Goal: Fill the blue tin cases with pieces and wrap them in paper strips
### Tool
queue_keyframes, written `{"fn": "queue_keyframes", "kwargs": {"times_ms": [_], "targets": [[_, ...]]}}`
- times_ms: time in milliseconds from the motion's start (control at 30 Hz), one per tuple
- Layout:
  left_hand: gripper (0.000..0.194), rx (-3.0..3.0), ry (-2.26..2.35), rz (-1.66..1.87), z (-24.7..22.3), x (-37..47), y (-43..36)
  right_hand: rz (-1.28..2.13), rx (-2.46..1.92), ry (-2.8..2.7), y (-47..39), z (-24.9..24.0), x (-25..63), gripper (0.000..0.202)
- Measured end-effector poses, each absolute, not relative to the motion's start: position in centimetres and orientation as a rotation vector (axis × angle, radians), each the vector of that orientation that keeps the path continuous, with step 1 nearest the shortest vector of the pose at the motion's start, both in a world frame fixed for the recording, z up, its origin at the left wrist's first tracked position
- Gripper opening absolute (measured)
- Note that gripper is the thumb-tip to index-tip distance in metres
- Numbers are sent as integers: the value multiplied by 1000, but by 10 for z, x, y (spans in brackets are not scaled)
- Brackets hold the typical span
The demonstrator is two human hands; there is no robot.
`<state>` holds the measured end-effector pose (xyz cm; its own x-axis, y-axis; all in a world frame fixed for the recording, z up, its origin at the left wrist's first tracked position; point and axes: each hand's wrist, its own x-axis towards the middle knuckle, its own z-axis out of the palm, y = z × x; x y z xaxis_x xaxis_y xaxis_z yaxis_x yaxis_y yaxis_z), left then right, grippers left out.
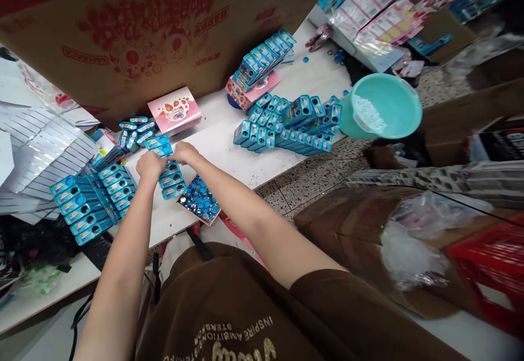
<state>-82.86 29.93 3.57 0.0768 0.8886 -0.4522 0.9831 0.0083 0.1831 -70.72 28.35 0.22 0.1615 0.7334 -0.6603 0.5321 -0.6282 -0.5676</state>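
Observation:
In front of me is a column of small blue printed boxes [171, 179] with dark round windows. My left hand [150, 165] is closed on the edge of a blue box [159, 145] at the far end of this column. Opposite it, my right hand [185, 153] is curled shut at the column's right side, its fingertips hidden; what it pinches, if anything, is too small to make out. Just below, a shallow open box [200, 200] holds many shiny blue round caps or tins. Several blue packs [137, 130] lie loosely piled beyond my left hand.
Blue boxes stand in rows at left [82, 208] and in a stack at right [286, 123]. A pink strawberry-print box [175, 111] sits against a large carton [155, 33]. A turquoise bucket [382, 107] with white bits stands beyond the table's right end. A red crate [491, 273] is at lower right.

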Motion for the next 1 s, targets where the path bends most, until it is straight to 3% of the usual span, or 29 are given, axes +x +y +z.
{"fn": "queue_keyframes", "kwargs": {"times_ms": [200,400,533,667,733,800,1000], "targets": [[24,1901,1861,-270,33,-824,303,1357,-2235,-1242,279,-8,-713,22],[18,1948,1870,-247,37,-823,294,1145,-1936,-1083,252,-22,-716,28],[18,2102,1753,162,35,-831,271,978,-1842,-903,180,-45,-706,31],[16,2158,1509,696,32,-858,220,1041,-1971,-1339,86,-84,-702,18],[14,2144,1503,817,23,-877,184,1101,-1964,-1539,55,-100,-707,33],[10,2168,1434,775,6,-893,149,1090,-2013,-1637,42,-111,-714,42],[18,2194,1140,208,-69,-888,94,1093,-2089,-1648,50,-121,-718,33]]}}
